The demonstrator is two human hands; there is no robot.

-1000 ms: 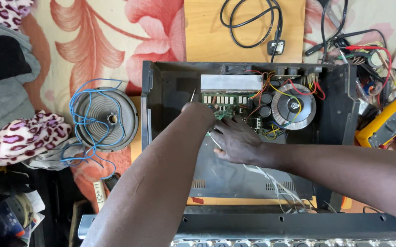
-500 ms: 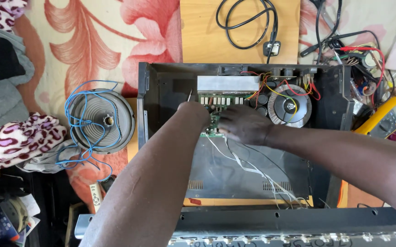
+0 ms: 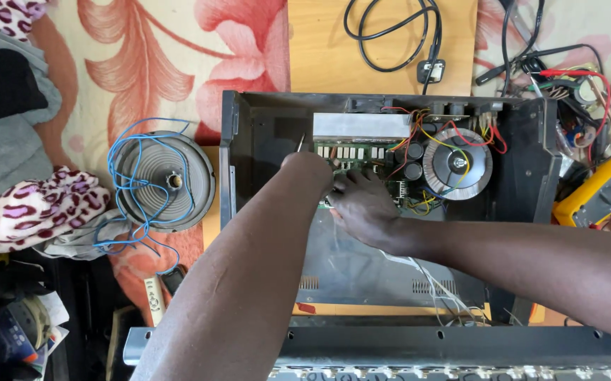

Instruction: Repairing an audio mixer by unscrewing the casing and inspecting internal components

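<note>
Green circuit board [image 3: 362, 159] inside the open black metal chassis [image 3: 517, 162]: our left hand [image 3: 310, 173] and right hand [image 3: 362, 204] meet on it, fingers curled, grip unclear; toroidal transformer [image 3: 455, 164] at three o'clock.

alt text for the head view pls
Both hands, left hand and right hand, meet over a green circuit board inside an open metal chassis. A speaker with blue wire lies left of it, a yellow multimeter right.
</note>
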